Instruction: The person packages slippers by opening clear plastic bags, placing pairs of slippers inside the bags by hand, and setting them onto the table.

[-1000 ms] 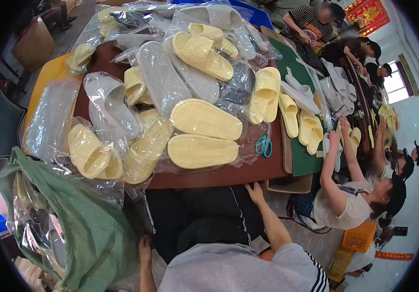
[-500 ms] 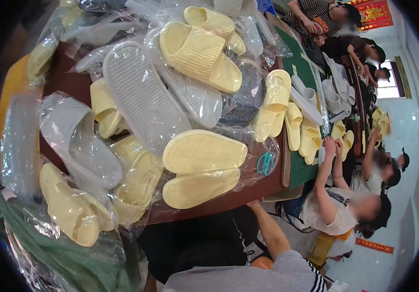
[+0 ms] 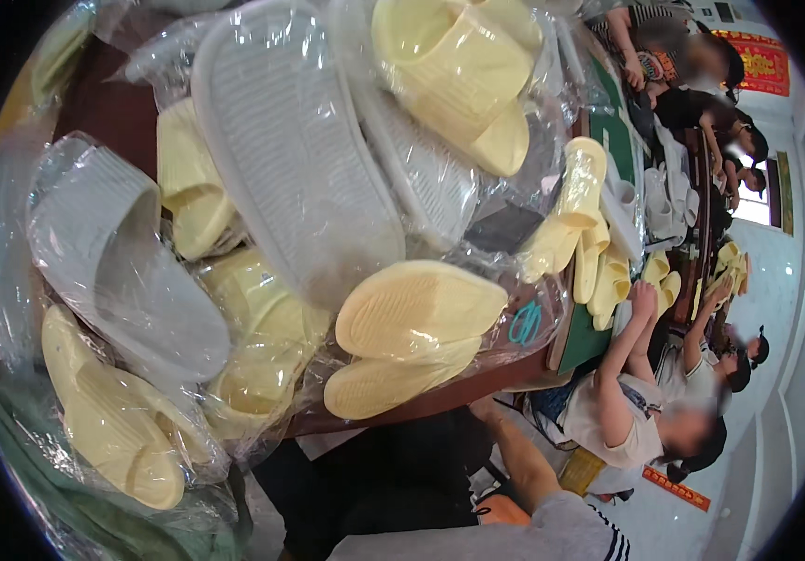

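My right hand (image 3: 484, 409) is at the table's near edge, its fingers hidden from sight. Closest to it is a pair of pale yellow slippers (image 3: 421, 309), soles showing, in clear plastic. My left hand is not in view. Bagged slippers lie heaped across the table: a large grey slipper (image 3: 304, 140) with its ribbed sole up, a grey slipper (image 3: 126, 262) at the left, and yellow slippers (image 3: 117, 411) at the near left corner. Another bagged yellow pair (image 3: 458, 75) rests on top of the heap at the far side.
A teal loop (image 3: 525, 323) lies on the brown table (image 3: 421, 409) by the yellow pair. Loose yellow slippers (image 3: 608, 280) stand on a green mat (image 3: 575, 344) at the right. Beyond sits a co-worker (image 3: 617, 411); several people are farther off. Green fabric (image 3: 56, 491) hangs at the lower left.
The heap of slippers appears larger and nearer as the view shifts. My right hand stays by the table edge.
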`<action>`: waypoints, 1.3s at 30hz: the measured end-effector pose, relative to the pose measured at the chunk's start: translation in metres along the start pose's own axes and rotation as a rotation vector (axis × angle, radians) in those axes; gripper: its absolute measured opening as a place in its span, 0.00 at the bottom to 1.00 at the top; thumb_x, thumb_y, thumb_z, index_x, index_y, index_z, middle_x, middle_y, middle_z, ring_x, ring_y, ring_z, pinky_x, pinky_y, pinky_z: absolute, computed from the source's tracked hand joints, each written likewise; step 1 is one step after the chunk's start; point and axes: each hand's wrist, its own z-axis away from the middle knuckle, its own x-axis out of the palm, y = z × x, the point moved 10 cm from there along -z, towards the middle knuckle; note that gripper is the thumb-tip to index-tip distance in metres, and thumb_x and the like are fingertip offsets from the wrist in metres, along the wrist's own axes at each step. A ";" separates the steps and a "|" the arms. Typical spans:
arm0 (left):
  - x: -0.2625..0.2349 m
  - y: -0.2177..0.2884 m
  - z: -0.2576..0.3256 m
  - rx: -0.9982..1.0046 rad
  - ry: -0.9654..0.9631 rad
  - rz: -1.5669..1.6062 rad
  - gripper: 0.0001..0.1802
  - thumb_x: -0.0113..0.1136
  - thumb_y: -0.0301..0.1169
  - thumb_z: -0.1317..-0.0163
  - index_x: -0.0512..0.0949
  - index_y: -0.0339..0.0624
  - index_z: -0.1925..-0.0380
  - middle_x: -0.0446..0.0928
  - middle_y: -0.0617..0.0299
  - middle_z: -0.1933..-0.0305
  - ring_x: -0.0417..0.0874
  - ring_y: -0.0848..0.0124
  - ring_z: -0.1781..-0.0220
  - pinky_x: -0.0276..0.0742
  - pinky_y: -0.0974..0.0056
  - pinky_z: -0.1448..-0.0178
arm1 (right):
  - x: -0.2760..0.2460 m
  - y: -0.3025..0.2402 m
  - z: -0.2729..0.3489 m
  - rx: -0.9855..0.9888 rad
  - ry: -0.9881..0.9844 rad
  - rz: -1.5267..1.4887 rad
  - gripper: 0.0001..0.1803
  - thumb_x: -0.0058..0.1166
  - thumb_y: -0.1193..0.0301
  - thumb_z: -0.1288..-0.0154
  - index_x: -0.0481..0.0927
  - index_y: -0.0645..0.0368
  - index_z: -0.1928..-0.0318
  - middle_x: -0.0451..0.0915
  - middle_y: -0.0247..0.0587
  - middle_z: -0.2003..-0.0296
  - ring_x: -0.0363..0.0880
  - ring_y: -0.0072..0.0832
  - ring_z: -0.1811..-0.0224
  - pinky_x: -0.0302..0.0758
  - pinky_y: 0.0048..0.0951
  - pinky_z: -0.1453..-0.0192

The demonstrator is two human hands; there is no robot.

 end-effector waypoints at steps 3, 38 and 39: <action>-0.028 -0.054 0.018 0.027 0.034 -0.056 0.17 0.47 0.39 0.31 0.74 0.39 0.51 0.76 0.62 0.61 0.77 0.71 0.60 0.74 0.64 0.59 | 0.025 -0.018 0.006 0.085 -0.210 -0.074 0.26 0.48 0.53 0.34 0.72 0.58 0.43 0.74 0.56 0.47 0.68 0.49 0.40 0.63 0.45 0.36; 0.127 0.207 0.306 -0.298 -0.331 1.086 0.63 0.29 0.80 0.51 0.40 0.39 0.29 0.44 0.37 0.28 0.56 0.32 0.33 0.62 0.29 0.39 | -0.219 -0.527 -0.107 -0.637 0.169 0.383 0.38 0.55 0.79 0.51 0.61 0.50 0.37 0.70 0.54 0.51 0.79 0.53 0.59 0.77 0.48 0.57; 0.133 0.216 0.311 -0.290 -0.460 1.169 0.60 0.31 0.79 0.50 0.40 0.46 0.29 0.42 0.35 0.28 0.52 0.30 0.32 0.56 0.27 0.36 | -0.219 -0.521 -0.102 -0.632 0.090 0.335 0.34 0.55 0.78 0.50 0.64 0.51 0.39 0.70 0.53 0.53 0.79 0.52 0.60 0.77 0.48 0.58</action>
